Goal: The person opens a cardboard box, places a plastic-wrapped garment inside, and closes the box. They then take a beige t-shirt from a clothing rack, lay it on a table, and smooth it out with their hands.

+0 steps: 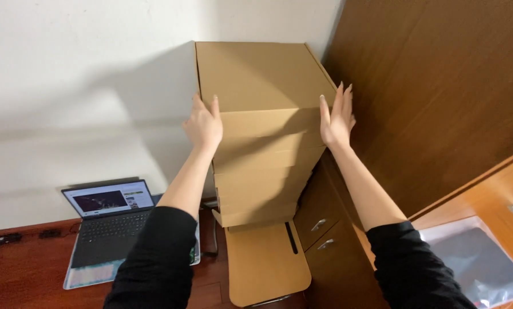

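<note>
The stack of cardboard boxes (262, 143) rises in the corner between the white wall (84, 74) and the brown wooden cabinet (439, 97), and both hands press flat against its top box. Nearest the camera, two black sleeves (153, 257) come in from 6 o'clock. At 7 o'clock an open laptop (110, 226) sits on the reddish wooden floor (22, 274), its screen lit. At 5 o'clock a clear plastic sleeve with something dark inside (479, 260) lies on a wooden surface (496, 189). At the foot of the stack an open cardboard flap (265, 263) hangs forward, beside two drawers with metal handles (319, 226). Higher up, the left hand (203, 125) lies open with its fingers together on the box's left side, and the right hand (336, 117) mirrors it on the right side, fingers straight. The boxes number perhaps five or six; the edges blur together.
</note>
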